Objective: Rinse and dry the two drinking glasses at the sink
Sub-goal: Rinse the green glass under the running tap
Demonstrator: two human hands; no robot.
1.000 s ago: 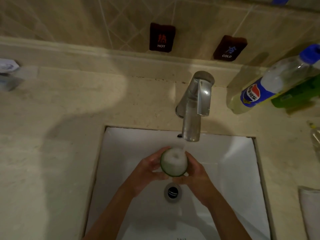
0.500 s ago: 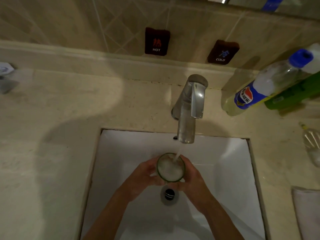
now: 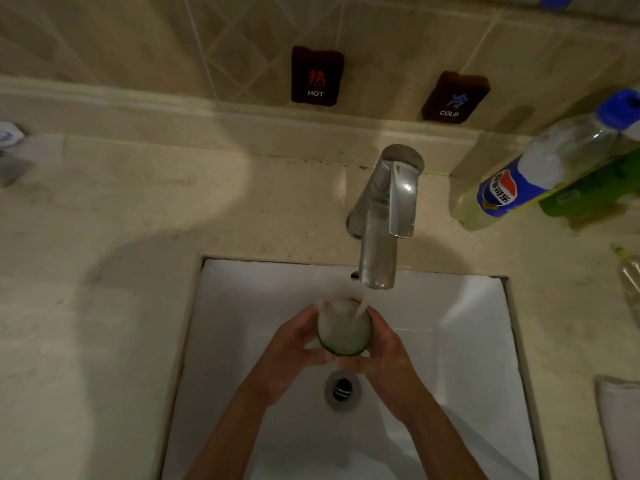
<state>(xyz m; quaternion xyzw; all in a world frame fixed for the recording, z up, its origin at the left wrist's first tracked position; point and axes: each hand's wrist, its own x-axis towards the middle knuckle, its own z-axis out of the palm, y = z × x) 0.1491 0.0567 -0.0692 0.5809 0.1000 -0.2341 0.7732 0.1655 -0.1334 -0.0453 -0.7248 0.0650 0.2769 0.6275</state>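
Beige stone formed the countertop around the white rectangular sink basin, which was set below a tiled wall carrying a HOT label and a COLD label. On the counter's right side a Pepsi bottle of pale liquid was seen lying beside a green bottle, and a folded white cloth was seen at the right edge. A chrome faucet was mounted at the back of the basin, with water running from its spout. Over the basin, above the drain, one drinking glass was held mouth-up and tilted toward the stream, and it appeared frothy and nearly full. The left hand was wrapped around the glass's left wall and the right hand around its right wall, so both were grasping the glass. The second glass was not visible.

The step in hand was judged to be the rinse of this glass. For it to be done well, the glass would best be kept centred under the stream until the water overflowed clear, then tipped out over the drain and turned so that the rim and outer wall were washed too. A firm two-handed grip would be needed, as wet glass was likely to be slippery, and the rim should be kept clear of the metal spout
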